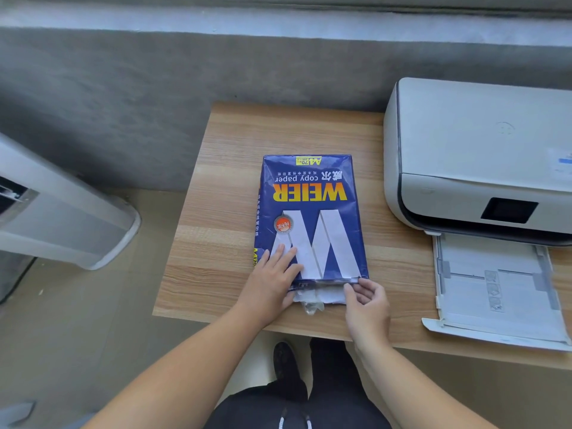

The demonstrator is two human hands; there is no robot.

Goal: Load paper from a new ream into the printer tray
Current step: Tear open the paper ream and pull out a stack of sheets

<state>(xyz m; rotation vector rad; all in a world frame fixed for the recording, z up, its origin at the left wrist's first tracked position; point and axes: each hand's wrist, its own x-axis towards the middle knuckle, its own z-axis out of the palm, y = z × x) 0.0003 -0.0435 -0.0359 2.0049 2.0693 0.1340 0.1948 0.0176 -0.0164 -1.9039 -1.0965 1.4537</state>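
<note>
head view: left hand (272,274) lies flat, fingers together, on the one blue ream (309,218) mid-counter (216,212). right hand (366,300) has its fingers pinched on the ream's torn near edge. one printer (470,156), one open tray (495,289) at right.

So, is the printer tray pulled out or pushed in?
Pulled out. The printer tray sticks out in front of the printer over the table edge, its bed exposed. Whether it holds any paper, I cannot tell.
</note>
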